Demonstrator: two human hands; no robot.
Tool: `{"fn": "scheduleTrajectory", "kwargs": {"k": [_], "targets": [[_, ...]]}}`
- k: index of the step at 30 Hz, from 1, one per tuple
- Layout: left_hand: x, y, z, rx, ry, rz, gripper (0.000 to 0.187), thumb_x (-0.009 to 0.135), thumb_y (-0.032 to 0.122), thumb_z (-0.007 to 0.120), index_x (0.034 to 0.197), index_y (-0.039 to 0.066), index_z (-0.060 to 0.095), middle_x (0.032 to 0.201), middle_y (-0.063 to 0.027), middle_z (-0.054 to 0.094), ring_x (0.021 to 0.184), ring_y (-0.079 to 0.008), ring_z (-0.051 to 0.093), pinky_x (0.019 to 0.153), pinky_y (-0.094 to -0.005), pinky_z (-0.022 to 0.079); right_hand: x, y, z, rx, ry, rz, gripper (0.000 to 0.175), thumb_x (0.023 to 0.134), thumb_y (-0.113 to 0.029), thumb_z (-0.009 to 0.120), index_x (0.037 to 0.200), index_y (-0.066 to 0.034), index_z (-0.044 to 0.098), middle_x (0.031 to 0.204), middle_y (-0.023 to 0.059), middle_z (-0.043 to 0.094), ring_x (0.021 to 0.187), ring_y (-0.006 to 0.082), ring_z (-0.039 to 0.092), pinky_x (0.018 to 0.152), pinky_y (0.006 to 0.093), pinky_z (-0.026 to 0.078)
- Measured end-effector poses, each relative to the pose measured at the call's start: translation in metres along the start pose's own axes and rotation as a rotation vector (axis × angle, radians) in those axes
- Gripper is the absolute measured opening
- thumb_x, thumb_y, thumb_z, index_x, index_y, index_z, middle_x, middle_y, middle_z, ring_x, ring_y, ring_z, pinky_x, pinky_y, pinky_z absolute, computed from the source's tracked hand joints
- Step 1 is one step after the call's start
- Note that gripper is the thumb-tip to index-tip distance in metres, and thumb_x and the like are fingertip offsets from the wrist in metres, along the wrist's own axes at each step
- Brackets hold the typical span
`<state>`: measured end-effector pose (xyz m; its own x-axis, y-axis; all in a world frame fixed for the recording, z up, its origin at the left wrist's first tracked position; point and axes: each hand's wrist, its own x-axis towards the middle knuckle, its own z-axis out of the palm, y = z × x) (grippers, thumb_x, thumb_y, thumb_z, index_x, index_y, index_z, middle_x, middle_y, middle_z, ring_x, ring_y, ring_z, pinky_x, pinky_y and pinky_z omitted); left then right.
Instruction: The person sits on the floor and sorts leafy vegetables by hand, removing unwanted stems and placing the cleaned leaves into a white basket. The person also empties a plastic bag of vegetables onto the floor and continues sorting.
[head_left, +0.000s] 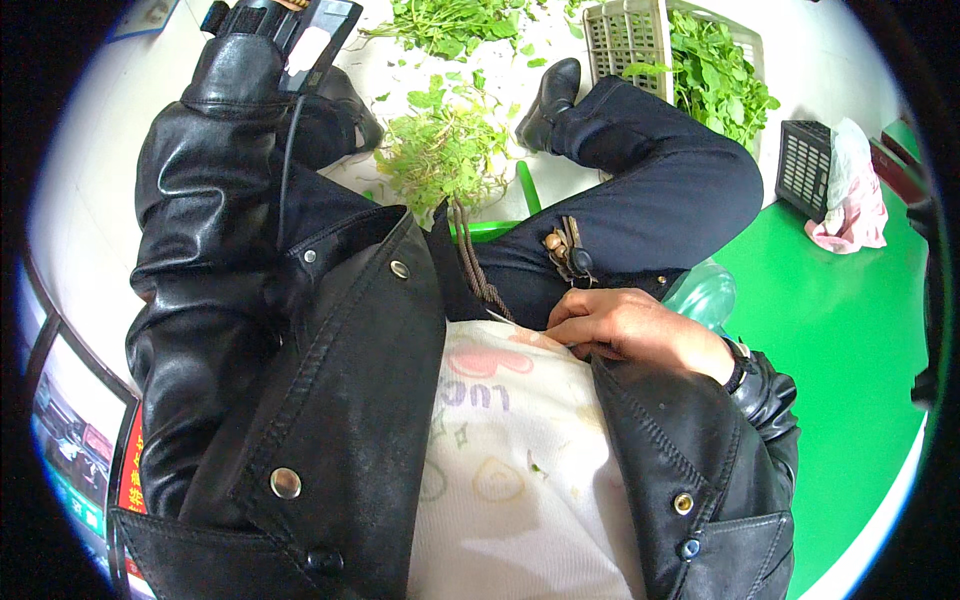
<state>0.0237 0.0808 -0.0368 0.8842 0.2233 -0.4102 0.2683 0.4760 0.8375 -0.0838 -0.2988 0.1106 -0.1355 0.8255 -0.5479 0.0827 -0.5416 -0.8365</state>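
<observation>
My right hand (630, 330) lies at my waist, its fingers pinching the lower hem of my white printed shirt (517, 420). Just beyond the fingers, a bunch of keys with wooden beads (566, 251) hangs against my dark trousers (660, 180). My left arm, in a black leather sleeve (202, 225), reaches forward. Its hand is past the top edge, out of view. A black device with a cable (319, 49) is strapped near that wrist. Between my boots lies a pile of leafy green stems with thin roots (450, 146), some leaves yellowed.
More leafy greens (457, 26) lie farther ahead on the pale floor. Front right, a plastic crate (630, 45) stands beside greens (716, 75). A black basket (802, 165) and a pink-and-white plastic bag (851, 202) sit by the green surface (832, 322). A greenish clear bottle (701, 296) is beside my right wrist.
</observation>
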Motion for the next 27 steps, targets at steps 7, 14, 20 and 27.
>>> {"fn": "scheduleTrajectory", "kwargs": {"k": [7,14,20,27], "targets": [[-0.004,0.001,-0.007,0.006,0.051,-0.009,0.024,0.088,0.029,0.051,0.097,0.008,0.058,0.09,-0.0037,0.063,0.084,-0.0145,0.06,0.072,-0.0267,0.048,-0.004,0.002,0.009,-0.06,0.092,-0.023,0.029,0.067,-0.006,0.06,0.095,-0.0044,0.061,0.088,0.0099,0.055,0.079,0.0275,0.057,0.066,0.0327,0.046],[-0.005,0.0,-0.018,-0.035,0.021,-0.01,0.022,0.088,0.029,0.05,0.096,0.01,0.058,0.09,-0.004,0.063,0.085,-0.016,0.061,0.071,-0.0283,0.048,0.0,-0.001,0.014,-0.084,0.229,-0.108,0.017,0.067,-0.009,0.062,0.083,-0.0047,0.057,0.079,0.0096,0.055,0.078,0.0308,0.056,0.064,0.036,0.045],[0.0,-0.005,-0.02,-0.012,0.089,-0.012,0.023,0.088,0.03,0.05,0.095,0.01,0.058,0.089,-0.0045,0.063,0.084,-0.016,0.061,0.07,-0.0285,0.048,-0.01,-0.011,0.016,0.054,0.234,-0.114,0.016,0.071,-0.01,0.059,0.084,-0.0013,0.057,0.08,0.0105,0.059,0.074,0.0301,0.058,0.063,0.0347,0.046],[0.001,-0.005,-0.024,-0.004,0.092,-0.012,0.022,0.087,0.029,0.05,0.094,0.009,0.057,0.088,-0.0049,0.064,0.082,-0.0161,0.061,0.067,-0.0279,0.048,0.002,0.015,0.015,0.332,0.407,0.274,0.009,0.085,-0.004,0.056,0.086,0.0039,0.06,0.076,0.0034,0.059,0.073,0.007,0.053,0.064,0.0224,0.043]]}}
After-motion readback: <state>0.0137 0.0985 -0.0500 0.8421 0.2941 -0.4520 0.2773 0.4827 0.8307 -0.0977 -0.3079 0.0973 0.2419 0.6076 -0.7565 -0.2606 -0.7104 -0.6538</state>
